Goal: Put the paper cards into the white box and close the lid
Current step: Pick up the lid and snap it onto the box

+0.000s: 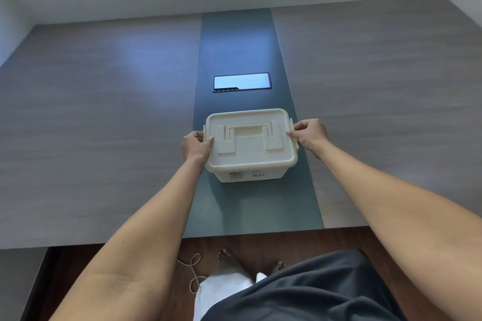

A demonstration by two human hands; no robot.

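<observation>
— Grey wood-grain surface [104, 112] with a dark strip [250, 203] running down its middle, that's what I see from here. What sits on it?

— I see the white box [250, 172] on that strip, near the front edge, with its lid [250, 154] lying flat on top and the handle [249, 131] folded down. A phone [242, 82] lies just beyond it, screen up.

— And the hands?

— I have the left hand [194, 147] gripping the lid's left edge by the side latch, thumb on top. The right hand [310, 134] pinches the right edge at the opposite latch [291, 122]. Both hands are clenched on the lid.

— The paper cards?

— I can't see any; the lid covers the inside. Whether the latches are snapped down, I cannot tell.
</observation>
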